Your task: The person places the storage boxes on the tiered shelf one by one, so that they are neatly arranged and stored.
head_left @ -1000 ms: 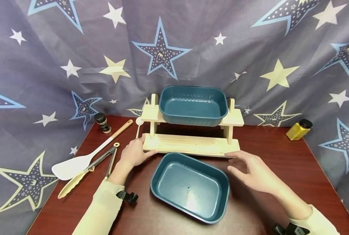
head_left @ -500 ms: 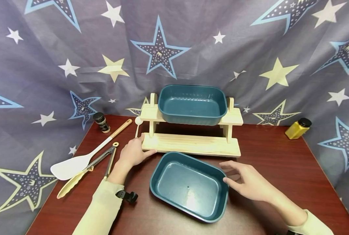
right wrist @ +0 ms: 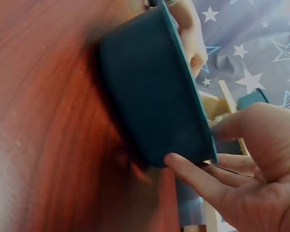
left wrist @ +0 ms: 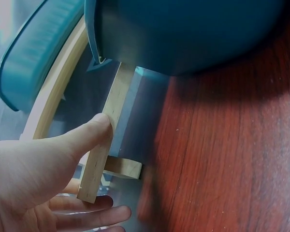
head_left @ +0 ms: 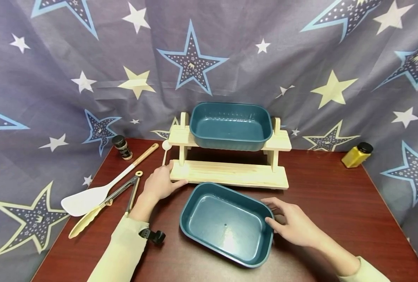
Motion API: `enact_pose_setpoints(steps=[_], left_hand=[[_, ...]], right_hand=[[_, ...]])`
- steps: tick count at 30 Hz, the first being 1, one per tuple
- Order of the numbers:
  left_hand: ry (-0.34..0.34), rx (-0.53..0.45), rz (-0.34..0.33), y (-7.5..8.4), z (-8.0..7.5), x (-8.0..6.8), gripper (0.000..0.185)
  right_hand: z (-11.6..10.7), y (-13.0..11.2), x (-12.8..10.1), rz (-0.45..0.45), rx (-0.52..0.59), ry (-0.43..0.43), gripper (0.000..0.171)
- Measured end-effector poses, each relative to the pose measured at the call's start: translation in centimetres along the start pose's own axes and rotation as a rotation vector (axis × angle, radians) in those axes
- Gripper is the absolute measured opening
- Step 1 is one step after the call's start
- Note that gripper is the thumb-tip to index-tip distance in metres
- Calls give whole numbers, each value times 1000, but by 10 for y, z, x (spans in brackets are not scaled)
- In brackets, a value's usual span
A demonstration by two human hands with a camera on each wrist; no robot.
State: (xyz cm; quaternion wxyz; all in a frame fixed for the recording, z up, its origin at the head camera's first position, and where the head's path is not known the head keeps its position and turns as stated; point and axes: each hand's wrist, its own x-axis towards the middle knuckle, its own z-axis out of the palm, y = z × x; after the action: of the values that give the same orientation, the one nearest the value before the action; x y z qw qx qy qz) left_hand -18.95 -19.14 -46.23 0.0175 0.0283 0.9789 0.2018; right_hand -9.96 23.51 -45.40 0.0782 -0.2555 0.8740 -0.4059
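Two teal plastic tubs, rounded-rectangle shape, smooth glossy walls: near tub (head_left: 226, 225) sits low centre of the head view on the dark red wood-grain surface (head_left: 336, 196); far tub (head_left: 231, 125) rests on the top tier of a pale bare-wood two-tier rack (head_left: 230, 172) at frame centre. Right hand (head_left: 293, 223), lower right of centre, has fingers loosely curled against the near tub's right short end, thumb at the rim; right wrist view shows fingertips (right wrist: 183, 166) touching the outer wall under the rim, palm open, not clamped tight. Left hand (head_left: 159, 182), left of centre, grips the rack's lower plank at its left end; left wrist view shows thumb (left wrist: 94, 128) pressed on the plank edge, fingers underneath.

Left side of frame: white flat spatula (head_left: 99, 188) with a wooden handle, metal tongs (head_left: 107, 201) with cream tips lying just beside it, small dark-capped spice jar (head_left: 121, 147) near the back edge, a white spoon (head_left: 165, 149) by the rack's left post. Far right: yellow jar (head_left: 357, 154) with black lid, tipped over. Grey-purple star-print cloth (head_left: 89, 58) hangs behind, creased.
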Motion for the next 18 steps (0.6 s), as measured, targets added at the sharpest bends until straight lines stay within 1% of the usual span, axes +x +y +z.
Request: enact_pose_setpoints(steps=[3,5,10,12,15,18], left_hand=[[4,-2,-1,-1,1,-1,102],[6,-1,-1,-1,1,0,101],[1,2,-9,-1,1,2,101],[0,2,-14,0,1,1,101],[-4,3,-22,1,0,0,102],[-12,7,-26,1,1,1,103]], right_hand=[[7,3,1,-7,-55,35,49],[11,4,1,3,-62,63,50],[16,5,1,49,13,108,49],[16,5,1,50,23,118,48],[15,4,1,56,61,104,47],[13,3,0,82,130,66,47]])
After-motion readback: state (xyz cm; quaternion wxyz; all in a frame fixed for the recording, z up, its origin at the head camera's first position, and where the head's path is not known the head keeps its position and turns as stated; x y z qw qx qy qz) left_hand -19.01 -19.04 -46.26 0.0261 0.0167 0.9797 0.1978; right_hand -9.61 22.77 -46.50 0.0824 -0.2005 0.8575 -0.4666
